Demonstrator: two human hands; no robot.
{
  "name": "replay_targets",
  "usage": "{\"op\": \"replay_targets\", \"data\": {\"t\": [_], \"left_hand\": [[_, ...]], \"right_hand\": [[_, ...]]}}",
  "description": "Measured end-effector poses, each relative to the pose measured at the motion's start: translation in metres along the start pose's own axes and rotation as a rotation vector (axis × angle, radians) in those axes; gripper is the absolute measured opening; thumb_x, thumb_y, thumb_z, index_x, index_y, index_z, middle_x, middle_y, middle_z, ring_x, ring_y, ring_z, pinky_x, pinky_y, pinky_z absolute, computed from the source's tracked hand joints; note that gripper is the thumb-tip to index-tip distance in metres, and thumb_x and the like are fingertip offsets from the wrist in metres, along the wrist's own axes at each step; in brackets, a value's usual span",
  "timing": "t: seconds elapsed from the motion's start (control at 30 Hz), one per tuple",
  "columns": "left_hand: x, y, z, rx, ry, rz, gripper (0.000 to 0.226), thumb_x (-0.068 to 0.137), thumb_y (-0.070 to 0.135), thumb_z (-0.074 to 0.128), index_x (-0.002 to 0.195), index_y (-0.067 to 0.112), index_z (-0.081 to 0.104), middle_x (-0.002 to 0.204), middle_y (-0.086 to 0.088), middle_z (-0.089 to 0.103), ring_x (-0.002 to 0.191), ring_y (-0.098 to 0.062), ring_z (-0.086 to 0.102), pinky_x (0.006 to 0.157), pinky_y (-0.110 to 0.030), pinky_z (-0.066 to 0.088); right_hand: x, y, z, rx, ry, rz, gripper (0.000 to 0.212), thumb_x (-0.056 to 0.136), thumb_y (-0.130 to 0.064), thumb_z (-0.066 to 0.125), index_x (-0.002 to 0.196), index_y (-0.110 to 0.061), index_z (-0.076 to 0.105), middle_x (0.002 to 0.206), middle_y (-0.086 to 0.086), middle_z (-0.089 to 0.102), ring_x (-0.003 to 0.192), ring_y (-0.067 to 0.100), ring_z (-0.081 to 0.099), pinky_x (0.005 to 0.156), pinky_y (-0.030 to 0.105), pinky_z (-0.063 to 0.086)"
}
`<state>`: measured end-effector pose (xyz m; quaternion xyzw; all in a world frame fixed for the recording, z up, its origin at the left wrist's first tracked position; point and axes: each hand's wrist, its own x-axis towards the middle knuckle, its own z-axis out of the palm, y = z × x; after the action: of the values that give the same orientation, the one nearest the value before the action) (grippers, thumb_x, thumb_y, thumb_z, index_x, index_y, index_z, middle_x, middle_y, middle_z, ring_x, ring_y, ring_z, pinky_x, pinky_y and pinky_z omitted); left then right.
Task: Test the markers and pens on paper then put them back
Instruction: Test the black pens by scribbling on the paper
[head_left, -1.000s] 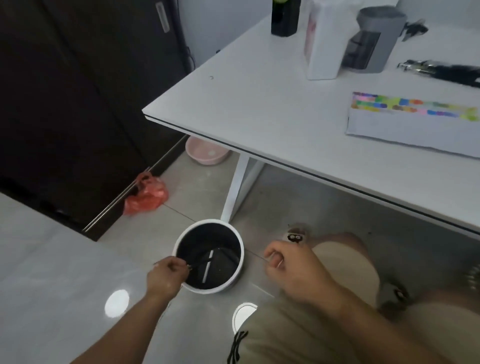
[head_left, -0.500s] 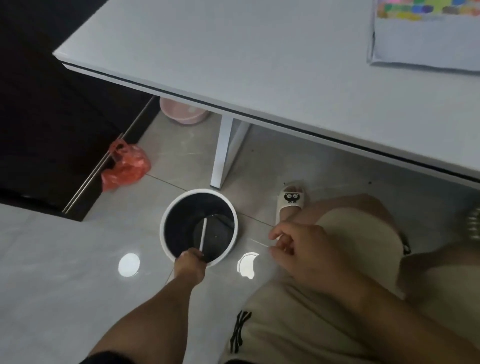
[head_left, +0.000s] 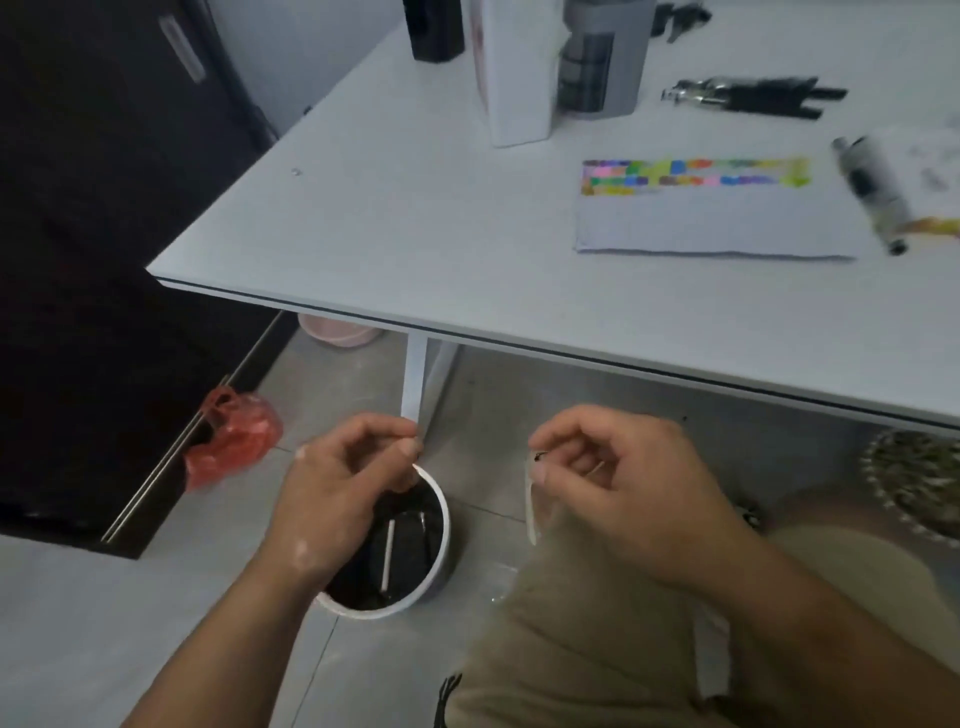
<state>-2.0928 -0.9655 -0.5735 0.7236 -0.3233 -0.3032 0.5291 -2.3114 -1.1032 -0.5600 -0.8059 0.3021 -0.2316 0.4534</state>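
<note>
My left hand (head_left: 343, 483) hovers over the bin (head_left: 440, 551) on the floor, fingers curled with thumb and forefinger tips together; nothing shows between them. My right hand (head_left: 618, 488) pinches a thin white strip (head_left: 531, 512) that hangs down beside my knee. A white stick (head_left: 387, 556) lies inside the bin's black liner. Up on the white table (head_left: 415, 234) lies the paper (head_left: 711, 228) with a band of coloured test swatches. A blurred marker (head_left: 872, 189) lies at the paper's right end, and a dark bundle of pens (head_left: 753, 96) lies further back.
A white carton (head_left: 514, 78), a grey device (head_left: 602, 57) and a black box (head_left: 436, 31) stand at the table's back. On the floor are a red plastic bag (head_left: 234, 441) by the dark cabinet (head_left: 104, 260), a pink basin (head_left: 337, 330) and the table leg (head_left: 414, 374).
My left hand has risen from the bin's rim to above it. My right hand stays near my knee, still pinching the strip. My view has tilted back up onto the table.
</note>
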Motion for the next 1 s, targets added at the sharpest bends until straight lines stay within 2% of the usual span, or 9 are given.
{"op": "replay_targets", "data": {"t": [0.13,0.27,0.33,0.47,0.53,0.6,0.73,0.9,1.0], "left_hand": [[0.020,0.088,0.015,-0.048,-0.142,0.259,0.017,0.081,0.026,0.082,0.093,0.017,0.074,0.079,-0.016,0.073,0.067,-0.023,0.068,0.069,-0.025,0.057],[0.064,0.141,0.049,0.077,-0.245,0.375,0.010,0.082,0.031,0.075,0.091,0.027,0.075,0.080,-0.007,0.074,0.069,-0.020,0.070,0.073,-0.028,0.058],[0.094,0.157,0.068,0.127,-0.299,0.402,0.006,0.088,0.026,0.075,0.092,0.031,0.074,0.082,-0.002,0.076,0.071,-0.018,0.071,0.072,-0.028,0.059],[0.154,0.175,0.115,0.118,-0.379,0.346,0.006,0.089,0.019,0.073,0.089,0.024,0.076,0.081,-0.002,0.076,0.069,-0.016,0.069,0.068,-0.028,0.055],[0.184,0.182,0.141,0.131,-0.406,0.327,0.008,0.090,0.016,0.072,0.086,0.022,0.076,0.077,-0.004,0.075,0.065,-0.015,0.066,0.068,-0.033,0.055],[0.211,0.188,0.166,0.156,-0.408,0.328,0.009,0.089,0.018,0.072,0.083,0.024,0.075,0.074,-0.003,0.074,0.062,-0.013,0.065,0.068,-0.036,0.057],[0.250,0.194,0.201,0.256,-0.340,0.365,0.009,0.089,0.030,0.073,0.081,0.033,0.074,0.077,0.006,0.075,0.062,-0.009,0.068,0.063,-0.035,0.062],[0.268,0.178,0.207,0.322,-0.259,0.442,0.014,0.090,0.028,0.071,0.077,0.034,0.073,0.073,0.017,0.070,0.063,-0.002,0.064,0.049,-0.014,0.049],[0.271,0.169,0.197,0.348,-0.256,0.452,0.012,0.089,0.030,0.071,0.079,0.033,0.074,0.072,0.017,0.071,0.066,-0.005,0.065,0.056,-0.017,0.053]], "right_hand": [[0.009,-0.039,-0.057,0.036,0.127,-0.110,0.008,0.081,-0.034,0.074,0.089,-0.038,0.074,0.080,-0.013,0.072,0.071,0.012,0.068,0.063,0.015,0.053],[0.032,-0.045,-0.117,-0.049,0.247,-0.094,0.007,0.085,-0.031,0.079,0.085,-0.036,0.074,0.077,-0.015,0.072,0.071,0.010,0.068,0.064,0.016,0.052],[0.049,-0.037,-0.146,-0.100,0.279,-0.045,0.008,0.087,-0.029,0.078,0.083,-0.036,0.074,0.076,-0.016,0.072,0.070,0.009,0.069,0.065,0.022,0.055],[0.099,-0.010,-0.196,-0.289,0.393,0.073,0.010,0.085,-0.031,0.076,0.078,-0.036,0.073,0.076,-0.025,0.071,0.073,-0.003,0.065,0.060,0.007,0.044],[0.129,0.007,-0.216,-0.429,0.425,0.153,0.007,0.087,-0.030,0.073,0.082,-0.035,0.073,0.072,-0.023,0.070,0.076,-0.001,0.065,0.060,0.012,0.042],[0.158,0.024,-0.232,-0.575,0.412,0.209,0.012,0.091,-0.025,0.067,0.097,-0.031,0.075,0.086,-0.018,0.072,0.086,0.009,0.066,0.071,0.023,0.045],[0.205,0.055,-0.254,-0.805,0.348,0.241,0.028,0.097,-0.024,0.056,0.121,-0.024,0.070,0.122,-0.003,0.071,0.111,0.022,0.062,0.089,0.031,0.049],[0.248,0.077,-0.269,-0.991,0.302,0.238,0.015,0.095,-0.018,0.050,0.097,-0.019,0.065,0.093,0.000,0.064,0.094,0.026,0.061,0.071,0.034,0.046],[0.260,0.084,-0.273,-1.051,0.284,0.239,0.019,0.094,-0.014,0.049,0.095,-0.020,0.067,0.091,-0.001,0.066,0.085,0.023,0.056,0.067,0.032,0.040]]}}
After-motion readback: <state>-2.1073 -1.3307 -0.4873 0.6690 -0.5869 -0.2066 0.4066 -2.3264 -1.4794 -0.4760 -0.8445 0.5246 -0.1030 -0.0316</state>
